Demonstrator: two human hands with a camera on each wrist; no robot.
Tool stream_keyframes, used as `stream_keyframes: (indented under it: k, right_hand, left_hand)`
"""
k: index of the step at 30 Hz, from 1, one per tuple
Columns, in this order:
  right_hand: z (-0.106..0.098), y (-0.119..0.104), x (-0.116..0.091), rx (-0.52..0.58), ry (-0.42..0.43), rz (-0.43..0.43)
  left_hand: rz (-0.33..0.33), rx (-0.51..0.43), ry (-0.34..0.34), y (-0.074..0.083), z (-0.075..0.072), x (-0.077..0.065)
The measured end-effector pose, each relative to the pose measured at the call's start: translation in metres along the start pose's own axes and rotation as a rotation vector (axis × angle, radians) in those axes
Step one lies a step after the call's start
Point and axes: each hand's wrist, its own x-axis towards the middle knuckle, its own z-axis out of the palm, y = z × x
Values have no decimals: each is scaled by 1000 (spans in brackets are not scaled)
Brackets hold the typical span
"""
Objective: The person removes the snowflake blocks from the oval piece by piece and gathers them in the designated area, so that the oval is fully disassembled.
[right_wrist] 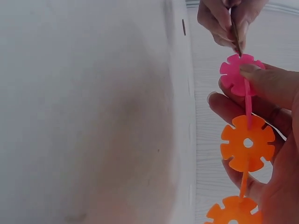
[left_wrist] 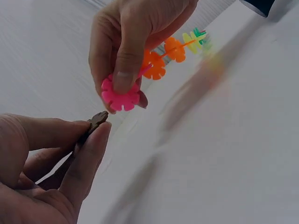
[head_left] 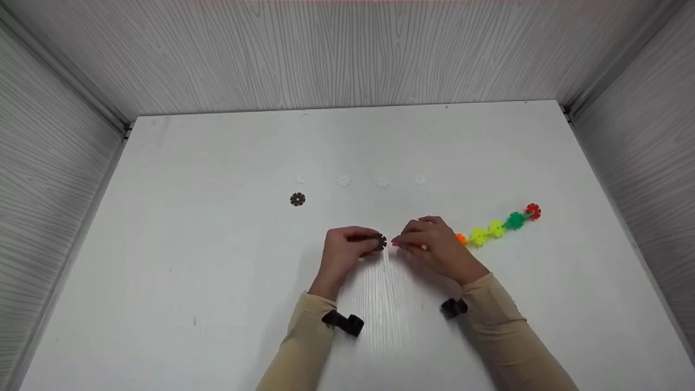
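My left hand (head_left: 343, 251) pinches a dark brown notched plastic disc (head_left: 383, 242) between thumb and fingers. Seen edge-on in the left wrist view, that brown disc stands just below the pink disc (left_wrist: 122, 99). Thumb and fingers of my right hand (head_left: 437, 245) pinch this pink disc, the near end of a chain of interlocked discs. From it the chain runs on through orange discs (right_wrist: 233, 145) by the palm, then yellow discs (head_left: 478, 237), a green part (head_left: 515, 220) and a red disc (head_left: 534, 211). Whether brown and pink touch is unclear in the right wrist view; the head view shows a small gap.
Another brown disc (head_left: 297, 199) lies on the white table (head_left: 206, 260), left of and beyond the hands. Farther back, several white discs (head_left: 343, 180) lie in a row. Grey wood-grain panels (head_left: 347, 54) enclose the table at the back and both sides.
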Motion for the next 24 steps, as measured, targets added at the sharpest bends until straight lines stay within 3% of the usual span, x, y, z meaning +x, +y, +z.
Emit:
stream_keyframes:
  k: [5, 11, 18, 24]
  right_hand:
    - [0, 1, 0, 41, -12, 47]
    - [1, 3, -4, 97, -22, 110]
    - [2, 2, -7, 125, -25, 171]
    - [2, 0, -8, 136, -28, 220]
  left_hand:
    - [-1, 49, 120, 5, -12, 8]
    - [-22, 150, 238, 14, -27, 31]
    - [-76, 117, 287, 20, -40, 62]
    - [-81, 180, 326, 22, -44, 73]
